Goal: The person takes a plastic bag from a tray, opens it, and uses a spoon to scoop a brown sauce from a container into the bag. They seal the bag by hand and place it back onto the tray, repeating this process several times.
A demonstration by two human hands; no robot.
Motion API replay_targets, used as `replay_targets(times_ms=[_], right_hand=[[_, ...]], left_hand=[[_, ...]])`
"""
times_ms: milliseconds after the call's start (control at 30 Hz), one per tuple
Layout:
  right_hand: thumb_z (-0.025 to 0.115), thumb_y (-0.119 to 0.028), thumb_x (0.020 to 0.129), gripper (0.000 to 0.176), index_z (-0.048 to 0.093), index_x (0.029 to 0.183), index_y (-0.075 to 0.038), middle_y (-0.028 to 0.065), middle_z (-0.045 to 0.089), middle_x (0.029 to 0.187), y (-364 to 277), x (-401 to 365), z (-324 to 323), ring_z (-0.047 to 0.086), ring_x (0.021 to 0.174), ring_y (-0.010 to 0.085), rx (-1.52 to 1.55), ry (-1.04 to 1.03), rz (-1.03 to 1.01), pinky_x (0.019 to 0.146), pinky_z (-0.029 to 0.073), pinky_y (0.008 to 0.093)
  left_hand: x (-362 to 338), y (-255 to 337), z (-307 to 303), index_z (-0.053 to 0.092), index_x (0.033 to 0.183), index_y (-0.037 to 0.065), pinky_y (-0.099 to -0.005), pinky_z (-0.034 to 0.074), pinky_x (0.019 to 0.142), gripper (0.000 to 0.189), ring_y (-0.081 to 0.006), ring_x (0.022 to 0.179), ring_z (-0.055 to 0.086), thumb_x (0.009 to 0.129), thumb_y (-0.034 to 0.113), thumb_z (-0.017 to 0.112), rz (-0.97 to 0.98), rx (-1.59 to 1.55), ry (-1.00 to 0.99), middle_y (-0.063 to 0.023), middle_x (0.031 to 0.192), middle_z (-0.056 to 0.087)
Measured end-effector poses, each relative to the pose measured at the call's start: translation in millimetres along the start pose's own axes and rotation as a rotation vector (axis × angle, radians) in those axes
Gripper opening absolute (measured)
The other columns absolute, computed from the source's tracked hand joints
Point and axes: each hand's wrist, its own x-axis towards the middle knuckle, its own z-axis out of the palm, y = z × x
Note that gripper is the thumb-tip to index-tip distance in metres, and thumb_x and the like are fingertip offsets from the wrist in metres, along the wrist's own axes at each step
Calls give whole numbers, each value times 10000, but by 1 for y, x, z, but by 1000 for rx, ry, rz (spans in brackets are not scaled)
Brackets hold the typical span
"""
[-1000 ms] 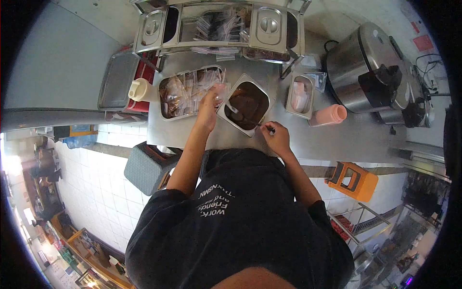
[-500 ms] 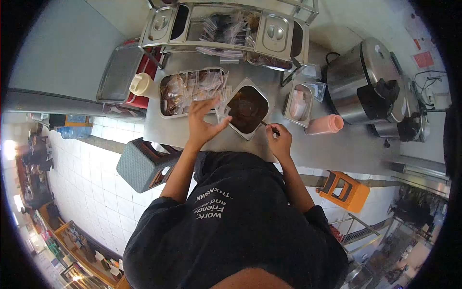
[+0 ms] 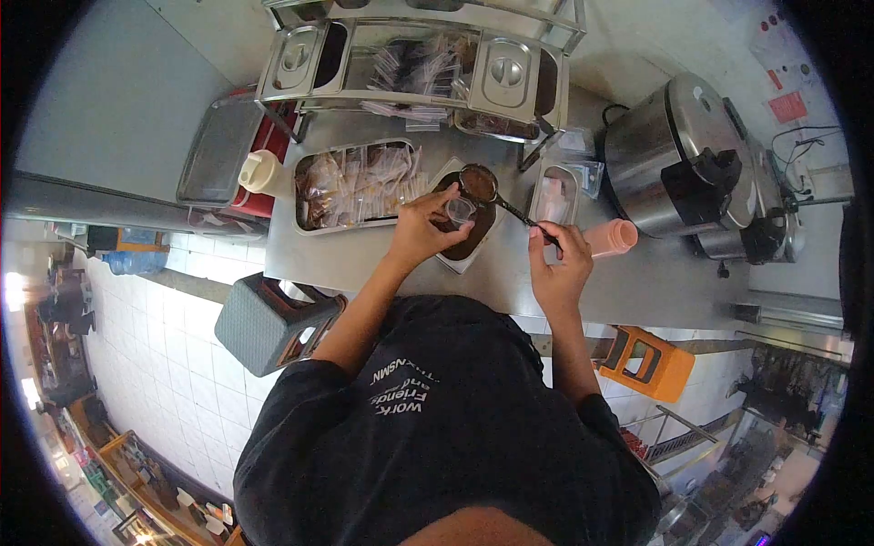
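My left hand [image 3: 428,227] is over the steel pan [image 3: 464,266], thumb and fingers closed round a small clear plastic bag [image 3: 460,211] with its mouth spread round. My right hand [image 3: 560,259] grips the dark handle of a ladle [image 3: 517,214]. The ladle's bowl, filled with brown sauce [image 3: 478,184], is raised above the pan, just beyond the bag's mouth. More brown sauce lies in the pan, partly hidden by my left hand and the ladle. Left of the pan is a steel tray [image 3: 305,225] heaped with filled clear bags [image 3: 364,177].
A pink bottle [image 3: 612,238] and a small steel container [image 3: 555,196] are right of the pan, before large steel cookers [image 3: 674,155]. A cream-lidded bottle [image 3: 261,173] stands left. Above runs a rack with lidded steel pans [image 3: 505,73]. Stools [image 3: 651,364] stand below the counter [image 3: 637,291].
My right hand has lifted the ladle out of the pan, full of brown sauce, and moved right. My left hand has brought the clear bag right, over the pan.
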Motion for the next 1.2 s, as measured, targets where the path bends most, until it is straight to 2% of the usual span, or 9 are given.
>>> replay_targets(times_ms=[200,300,400,500,700,800,1067,1133,1200], right_hand=[[781,-158,832,156,716,973,-135,6,657,843,6,-8,5,618,810,206,-249,92,-233,784,390,361],[791,-180,820,172,723,975,-151,-12,652,859,7,-11,6,605,812,199,-316,132,-276,786,392,366],[799,-215,808,181,731,970,-173,-35,636,859,9,-12,7,580,795,193,-359,179,-314,778,391,369],[805,-236,814,178,742,971,-181,-41,632,857,10,-13,6,575,797,187,-381,193,-334,782,390,363],[793,-272,863,155,749,988,-189,-62,652,888,0,-6,-5,579,812,165,-428,259,-418,791,387,356],[787,-288,881,155,751,1000,-196,-72,661,908,-2,-7,-8,586,830,157,-455,286,-441,800,384,351],[773,-300,900,168,760,1043,-214,-80,666,923,-6,-11,-10,602,865,160,-478,334,-462,810,369,350],[778,-289,894,166,760,1039,-210,-75,670,924,-5,-13,-8,602,866,162,-474,316,-448,813,372,350],[784,-271,885,166,760,1034,-202,-67,674,922,-3,-15,-4,603,865,166,-427,293,-420,814,376,352]], left_hand=[[8,18,-4,683,1177,-71,-282,622,679,610,-164,778,744,684,202,918,16,54,9,-150,1025,731],[6,10,-3,653,1308,29,-291,594,671,700,-193,733,733,696,260,900,19,14,32,-161,1070,731],[6,8,-6,632,1347,43,-289,597,685,735,-192,740,733,697,257,900,6,3,19,-162,1082,728],[8,13,-7,670,1184,-88,-280,630,717,637,-169,828,746,676,198,929,-14,7,18,-156,1058,716],[11,16,-4,656,1174,-114,-289,633,757,640,-172,872,741,691,202,931,-30,-94,-1,-169,1107,702],[10,14,-3,620,1368,58,-286,606,724,740,-168,810,732,706,230,903,27,-96,54,-144,1113,727],[11,19,-11,635,1340,41,-281,597,700,716,-164,782,733,709,251,901,-10,-28,-6,-138,1049,733],[13,28,-14,655,1187,11,-276,602,694,593,-166,783,738,704,244,908,-13,-20,-1,-129,1003,725],[15,38,-17,692,887,-44,-269,614,687,402,-170,791,747,692,222,922,-13,-15,12,-103,920,711]])
